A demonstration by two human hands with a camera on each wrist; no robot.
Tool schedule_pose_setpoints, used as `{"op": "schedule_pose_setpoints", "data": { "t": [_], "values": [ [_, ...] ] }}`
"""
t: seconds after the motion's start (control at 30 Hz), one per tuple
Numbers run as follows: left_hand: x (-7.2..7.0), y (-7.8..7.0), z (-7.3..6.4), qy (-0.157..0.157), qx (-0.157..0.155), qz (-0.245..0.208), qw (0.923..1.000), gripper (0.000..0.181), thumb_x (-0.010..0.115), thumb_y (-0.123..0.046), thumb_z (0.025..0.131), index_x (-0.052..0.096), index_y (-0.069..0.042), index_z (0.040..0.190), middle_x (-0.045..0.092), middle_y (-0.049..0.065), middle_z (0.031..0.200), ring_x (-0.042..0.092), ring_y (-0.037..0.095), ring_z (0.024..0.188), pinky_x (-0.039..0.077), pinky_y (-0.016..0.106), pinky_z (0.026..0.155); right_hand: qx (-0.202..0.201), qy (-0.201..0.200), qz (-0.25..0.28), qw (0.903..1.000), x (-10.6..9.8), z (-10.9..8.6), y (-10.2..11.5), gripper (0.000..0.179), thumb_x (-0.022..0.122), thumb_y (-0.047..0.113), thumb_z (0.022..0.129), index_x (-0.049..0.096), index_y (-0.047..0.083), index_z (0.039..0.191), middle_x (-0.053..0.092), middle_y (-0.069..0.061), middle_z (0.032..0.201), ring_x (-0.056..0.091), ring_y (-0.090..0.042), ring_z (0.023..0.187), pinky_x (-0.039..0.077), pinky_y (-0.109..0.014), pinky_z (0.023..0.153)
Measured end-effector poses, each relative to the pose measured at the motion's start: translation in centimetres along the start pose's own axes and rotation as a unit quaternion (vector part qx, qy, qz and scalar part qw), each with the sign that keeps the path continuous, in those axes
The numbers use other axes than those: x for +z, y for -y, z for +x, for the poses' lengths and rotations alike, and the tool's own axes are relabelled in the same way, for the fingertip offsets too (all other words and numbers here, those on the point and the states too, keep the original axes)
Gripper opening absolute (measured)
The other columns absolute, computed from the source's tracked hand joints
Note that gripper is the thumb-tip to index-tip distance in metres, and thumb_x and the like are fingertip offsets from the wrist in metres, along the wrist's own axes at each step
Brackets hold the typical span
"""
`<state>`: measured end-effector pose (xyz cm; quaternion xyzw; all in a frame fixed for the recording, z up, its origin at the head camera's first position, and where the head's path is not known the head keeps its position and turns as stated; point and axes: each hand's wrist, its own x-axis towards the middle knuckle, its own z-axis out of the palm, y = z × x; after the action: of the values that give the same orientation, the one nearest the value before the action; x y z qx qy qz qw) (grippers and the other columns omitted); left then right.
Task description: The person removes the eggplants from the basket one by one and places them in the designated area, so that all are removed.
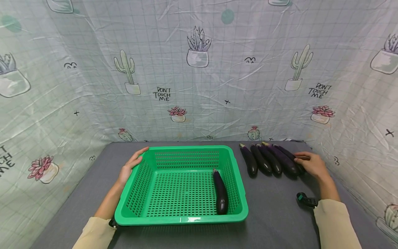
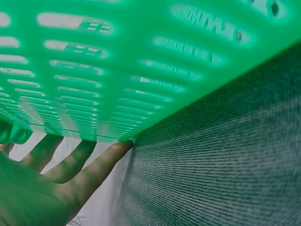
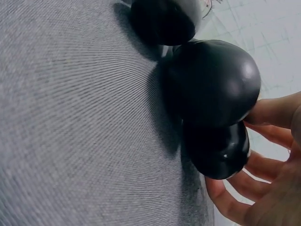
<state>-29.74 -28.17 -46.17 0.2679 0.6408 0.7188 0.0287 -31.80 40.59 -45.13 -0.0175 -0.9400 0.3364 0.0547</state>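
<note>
A green perforated plastic basket [image 1: 183,220] sits on the grey table, with one dark purple eggplant [image 1: 221,193] lying lengthwise inside near its right wall. My left hand [image 1: 125,171] rests along the basket's left outer side, fingers extended; in the left wrist view its straight fingers lie beside the slotted wall. To the right of the basket is a row of several eggplants [image 1: 248,160]. At the row's right end my right hand [image 1: 312,164] holds the outermost eggplant [image 3: 216,153], thumb and fingers curved about it. A thicker eggplant [image 3: 216,80] touches it.
The grey cloth-covered table [image 1: 273,214] extends around the basket. A hanging sheet [image 1: 199,86] printed with cacti and potted plants encloses the back and sides. A black wrist-worn device [image 1: 306,200] is on the right forearm.
</note>
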Motion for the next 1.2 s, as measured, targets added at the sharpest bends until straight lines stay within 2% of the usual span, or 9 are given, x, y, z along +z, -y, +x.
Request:
{"op": "schedule_pose_setpoints", "data": {
  "t": [0.17, 0.3, 0.4, 0.47, 0.57, 0.67, 0.83, 0.97, 1.2],
  "values": [
    [-0.04, 0.07, 0.04, -0.002, 0.004, 0.009, 0.9999, 0.051, 0.020, -0.017, 0.116, 0.016, 0.001, 0.163, 0.041, -0.005, 0.153, 0.056, 0.006, 0.132, 0.051, 0.022, 0.105, -0.014, 0.010, -0.001, 0.9999, -0.07, 0.04, 0.01, 0.046, 0.057, 0.024, 0.107, 0.058, -0.010, 0.138, 0.059, -0.037, 0.136, 0.059, -0.052, 0.120, 0.054, -0.038, 0.080],
    [-0.06, 0.08, -0.06, 0.000, 0.009, 0.005, 1.0000, 0.050, 0.021, -0.016, 0.116, 0.019, -0.002, 0.163, 0.042, -0.006, 0.153, 0.057, 0.007, 0.132, 0.052, 0.022, 0.105, -0.021, 0.020, 0.000, 0.9996, -0.08, 0.13, 0.10, 0.046, 0.058, 0.025, 0.106, 0.059, -0.009, 0.137, 0.061, -0.036, 0.134, 0.067, -0.031, 0.100, 0.050, -0.027, 0.070],
    [-0.06, 0.10, -0.13, 0.003, 0.014, 0.004, 0.9999, 0.049, 0.020, -0.015, 0.115, 0.020, -0.003, 0.163, 0.043, -0.006, 0.153, 0.057, 0.007, 0.132, 0.052, 0.022, 0.104, -0.019, 0.034, 0.002, 0.9992, -0.09, 0.21, 0.22, 0.047, 0.059, 0.025, 0.106, 0.058, -0.009, 0.138, 0.061, -0.036, 0.134, 0.060, -0.013, 0.089, 0.051, -0.027, 0.065],
    [-0.03, 0.12, -0.15, 0.002, 0.016, 0.012, 0.9998, 0.049, 0.021, -0.015, 0.115, 0.021, -0.004, 0.163, 0.041, -0.007, 0.154, 0.057, 0.006, 0.132, 0.052, 0.022, 0.104, -0.017, 0.043, 0.004, 0.9989, -0.11, 0.24, 0.31, 0.047, 0.059, 0.026, 0.106, 0.058, -0.009, 0.138, 0.061, -0.036, 0.133, 0.057, -0.011, 0.085, 0.051, -0.027, 0.064],
    [0.00, 0.15, -0.14, 0.000, 0.018, 0.018, 0.9997, 0.049, 0.021, -0.014, 0.115, 0.022, -0.004, 0.163, 0.041, -0.007, 0.154, 0.057, 0.006, 0.131, 0.052, 0.022, 0.103, -0.020, 0.054, 0.005, 0.9983, -0.19, 0.27, 0.39, 0.048, 0.059, 0.025, 0.106, 0.057, -0.010, 0.138, 0.059, -0.037, 0.134, 0.058, -0.015, 0.085, 0.050, -0.028, 0.064],
    [0.06, 0.16, -0.12, 0.001, 0.019, 0.018, 0.9997, 0.049, 0.021, -0.014, 0.115, 0.023, -0.005, 0.163, 0.041, -0.007, 0.154, 0.058, 0.007, 0.131, 0.052, 0.022, 0.103, -0.020, 0.059, 0.001, 0.9980, -0.25, 0.29, 0.43, 0.050, 0.057, 0.028, 0.107, 0.055, -0.010, 0.139, 0.057, -0.039, 0.137, 0.063, -0.027, 0.095, 0.052, -0.030, 0.068],
    [0.11, 0.18, -0.12, 0.003, 0.014, 0.008, 0.9999, 0.049, 0.020, -0.014, 0.115, 0.020, -0.003, 0.163, 0.043, -0.006, 0.154, 0.058, 0.007, 0.132, 0.052, 0.022, 0.104, -0.024, 0.062, -0.012, 0.9977, -0.23, 0.28, 0.42, 0.054, 0.055, 0.031, 0.108, 0.052, -0.011, 0.142, 0.052, -0.042, 0.140, 0.057, -0.055, 0.121, 0.057, -0.051, 0.086],
    [0.10, 0.14, -0.18, 0.005, 0.008, -0.004, 0.9999, 0.050, 0.020, -0.014, 0.115, 0.016, 0.000, 0.163, 0.046, -0.005, 0.152, 0.058, 0.007, 0.132, 0.052, 0.023, 0.104, -0.022, 0.063, -0.016, 0.9976, -0.16, 0.29, 0.37, 0.055, 0.054, 0.031, 0.108, 0.049, -0.011, 0.143, 0.050, -0.044, 0.140, 0.052, -0.059, 0.126, 0.052, -0.063, 0.094],
    [-0.03, 0.14, -0.22, 0.005, 0.006, -0.009, 0.9999, 0.051, 0.019, -0.015, 0.115, 0.014, 0.001, 0.164, 0.047, -0.006, 0.151, 0.058, 0.007, 0.132, 0.052, 0.023, 0.104, -0.021, 0.061, -0.012, 0.9978, -0.36, 0.19, 0.28, 0.054, 0.055, 0.028, 0.108, 0.047, -0.013, 0.144, 0.048, -0.045, 0.140, 0.053, -0.059, 0.124, 0.052, -0.062, 0.092]
  ]
}}
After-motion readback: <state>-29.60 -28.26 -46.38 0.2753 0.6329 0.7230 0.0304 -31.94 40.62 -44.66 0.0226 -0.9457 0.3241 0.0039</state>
